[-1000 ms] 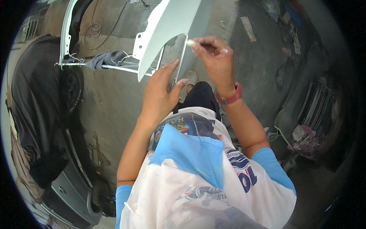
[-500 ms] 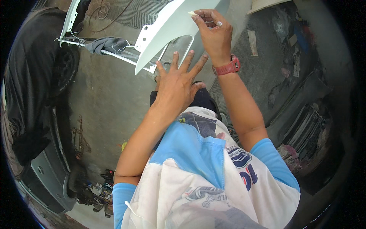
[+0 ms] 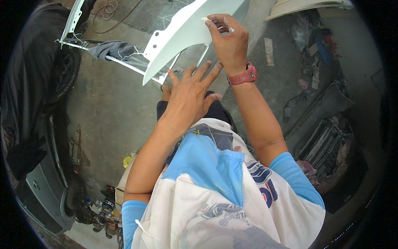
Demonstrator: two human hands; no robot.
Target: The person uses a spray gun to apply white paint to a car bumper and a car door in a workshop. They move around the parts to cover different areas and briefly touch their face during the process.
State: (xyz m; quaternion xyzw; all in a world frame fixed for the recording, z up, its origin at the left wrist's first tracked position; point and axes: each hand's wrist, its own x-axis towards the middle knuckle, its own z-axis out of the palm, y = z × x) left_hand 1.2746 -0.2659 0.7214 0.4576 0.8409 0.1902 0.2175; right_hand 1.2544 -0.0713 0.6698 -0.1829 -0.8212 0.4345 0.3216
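Observation:
A pale grey-green car fender [image 3: 176,43] is held up in front of me on a stand of white metal tubes [image 3: 132,67]. My right hand [image 3: 232,43], with a red watch at the wrist, is over the fender's outer face. Its thumb and fingers pinch a small off-white piece [image 3: 205,19] whose exact kind is not clear. My left hand [image 3: 185,94] is open, palm down and fingers apart, by the fender's lower edge near the wheel arch. Whether its fingertips touch the fender or the tubes cannot be told.
A grey cloth [image 3: 111,50] hangs on the stand. A dark-covered car [image 3: 31,79] stands at the left, with a grey vehicle panel [image 3: 47,195] below it. Assorted loose parts [image 3: 325,141] lie at the right, and a pale curved panel [image 3: 306,7] is at the far right.
The whole scene has shifted slightly left and down in the view. My left fingers are a little more bent. My right hand keeps its pinch and nearly the same place over the fender.

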